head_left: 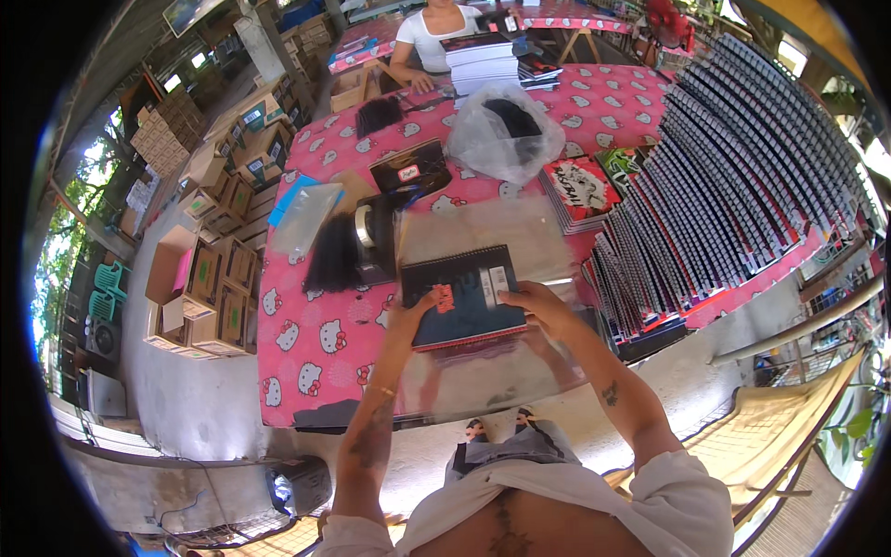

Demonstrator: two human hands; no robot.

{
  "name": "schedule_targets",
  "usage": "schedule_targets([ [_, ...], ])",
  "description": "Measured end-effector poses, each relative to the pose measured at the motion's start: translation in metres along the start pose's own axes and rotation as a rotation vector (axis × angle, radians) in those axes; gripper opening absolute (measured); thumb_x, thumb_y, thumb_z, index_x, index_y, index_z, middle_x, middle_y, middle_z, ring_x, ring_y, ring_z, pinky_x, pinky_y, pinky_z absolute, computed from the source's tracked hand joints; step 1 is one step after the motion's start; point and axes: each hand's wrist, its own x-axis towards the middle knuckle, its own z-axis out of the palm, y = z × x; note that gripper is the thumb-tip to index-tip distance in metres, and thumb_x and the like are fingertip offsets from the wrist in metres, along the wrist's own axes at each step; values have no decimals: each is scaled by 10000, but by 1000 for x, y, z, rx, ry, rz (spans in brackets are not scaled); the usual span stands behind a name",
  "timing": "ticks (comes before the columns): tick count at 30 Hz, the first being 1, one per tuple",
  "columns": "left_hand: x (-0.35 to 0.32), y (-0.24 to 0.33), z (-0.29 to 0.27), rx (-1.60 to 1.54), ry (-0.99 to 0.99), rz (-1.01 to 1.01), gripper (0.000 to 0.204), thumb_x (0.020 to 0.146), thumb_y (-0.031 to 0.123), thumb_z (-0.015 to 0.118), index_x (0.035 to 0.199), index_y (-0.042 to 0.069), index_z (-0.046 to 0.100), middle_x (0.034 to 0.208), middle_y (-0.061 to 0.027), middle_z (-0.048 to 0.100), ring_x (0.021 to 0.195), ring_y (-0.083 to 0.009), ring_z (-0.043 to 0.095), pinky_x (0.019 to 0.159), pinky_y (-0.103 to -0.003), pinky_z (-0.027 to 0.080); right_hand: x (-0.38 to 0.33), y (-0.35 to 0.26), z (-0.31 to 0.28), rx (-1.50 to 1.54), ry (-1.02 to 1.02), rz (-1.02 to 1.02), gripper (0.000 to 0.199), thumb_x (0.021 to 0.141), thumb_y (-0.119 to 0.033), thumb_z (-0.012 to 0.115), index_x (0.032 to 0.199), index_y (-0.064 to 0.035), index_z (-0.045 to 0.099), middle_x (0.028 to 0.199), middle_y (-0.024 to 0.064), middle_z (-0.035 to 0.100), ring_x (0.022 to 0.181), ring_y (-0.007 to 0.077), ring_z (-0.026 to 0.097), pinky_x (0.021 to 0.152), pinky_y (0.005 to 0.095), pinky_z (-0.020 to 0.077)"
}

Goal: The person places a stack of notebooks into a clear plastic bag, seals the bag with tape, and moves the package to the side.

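My left hand is closed on the left edge of a dark spiral notebook, thumb on its cover. At the opposite edge my right hand grips it too. The notebook's coil runs along its far edge. An orange-red patch shows near my left thumb, and a pale label lies on the cover by my right thumb. Beneath the notebook lies a shiny see-through plastic sheet, which spreads toward the table's near edge. Most of my fingers are hidden under the notebook.
Left of the sheet are black strips, a tape roll and a small dark box. Long rows of spiral notebooks fill the right side. Farther off stand a plastic bag and a book stack, with another person behind.
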Motion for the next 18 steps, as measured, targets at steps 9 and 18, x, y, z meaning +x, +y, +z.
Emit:
schedule_targets([
  [9,44,-28,54,831,103,173,805,698,711,703,936,-58,690,886,-226,708,840,-334,705,743,-393,538,13,17,-52,-130,199,-75,339,824,-243,792,1012,22,695,690,-20,620,489,17,410,417,196,303],
  [18,29,-43,52,608,208,191,906,726,756,661,1048,-90,627,894,-249,702,874,-347,701,779,-423,538,16,33,-82,-246,207,-164,472,839,-311,784,1130,41,665,981,114,737,869,116,680,582,234,497],
])
